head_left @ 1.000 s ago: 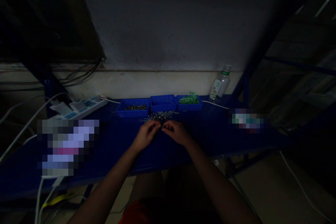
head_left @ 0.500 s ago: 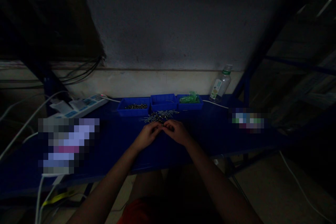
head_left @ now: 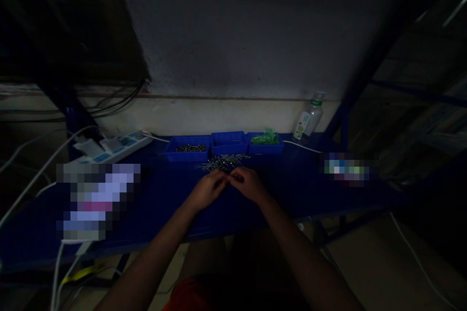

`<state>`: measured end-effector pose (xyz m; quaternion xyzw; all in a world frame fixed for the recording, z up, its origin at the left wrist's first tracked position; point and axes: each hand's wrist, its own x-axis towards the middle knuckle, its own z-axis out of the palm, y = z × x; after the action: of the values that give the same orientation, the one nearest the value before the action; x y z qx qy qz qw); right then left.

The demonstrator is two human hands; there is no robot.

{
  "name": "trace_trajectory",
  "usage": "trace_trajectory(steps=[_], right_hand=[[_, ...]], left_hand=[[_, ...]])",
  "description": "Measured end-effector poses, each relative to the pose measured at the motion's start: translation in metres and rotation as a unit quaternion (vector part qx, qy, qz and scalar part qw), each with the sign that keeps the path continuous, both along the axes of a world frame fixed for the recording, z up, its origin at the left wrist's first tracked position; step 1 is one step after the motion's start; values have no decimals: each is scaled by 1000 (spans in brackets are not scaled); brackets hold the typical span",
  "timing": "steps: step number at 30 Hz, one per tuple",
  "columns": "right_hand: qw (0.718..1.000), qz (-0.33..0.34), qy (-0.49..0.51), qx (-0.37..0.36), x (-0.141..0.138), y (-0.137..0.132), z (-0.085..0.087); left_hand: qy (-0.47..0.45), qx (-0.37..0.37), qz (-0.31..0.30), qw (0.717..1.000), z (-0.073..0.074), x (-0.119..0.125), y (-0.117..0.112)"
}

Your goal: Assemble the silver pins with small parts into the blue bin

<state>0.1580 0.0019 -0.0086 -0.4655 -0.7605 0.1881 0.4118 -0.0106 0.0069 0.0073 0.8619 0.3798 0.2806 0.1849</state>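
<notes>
My left hand (head_left: 206, 189) and my right hand (head_left: 249, 183) rest on a dark blue table (head_left: 156, 204), fingertips pinched together and touching each other at the near edge of a loose pile of small metal pins (head_left: 224, 161). Whatever sits between the fingertips is too small and dim to make out. Just behind the pile stand three small blue trays: the left tray (head_left: 188, 149) holds dark metal parts, the middle tray (head_left: 229, 142) looks nearly bare, the right tray (head_left: 265, 142) holds green pieces.
A white power strip (head_left: 115, 148) with cables lies at the back left. A clear plastic bottle (head_left: 307, 123) stands at the back right against the wall. Blurred items lie at the table's left and right. Dark shelving posts flank the table.
Both hands stayed at the pile's near edge with only small finger motions. The view shifted slightly.
</notes>
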Motion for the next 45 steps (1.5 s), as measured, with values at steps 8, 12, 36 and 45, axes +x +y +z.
trace_trajectory(steps=[8, 12, 36, 45], right_hand=[[998, 42, -28, -37, 2, 5, -7], [998, 39, -44, -23, 2, 8, -11], [992, -95, -73, -43, -6, 18, -9], [998, -26, -29, -48, -2, 9, -6]], left_hand=[[40, 21, -4, 999, 14, -5, 1], [67, 19, -10, 998, 27, -11, 13], [32, 35, 115, 992, -11, -3, 20], [-10, -43, 48, 998, -9, -6, 23]])
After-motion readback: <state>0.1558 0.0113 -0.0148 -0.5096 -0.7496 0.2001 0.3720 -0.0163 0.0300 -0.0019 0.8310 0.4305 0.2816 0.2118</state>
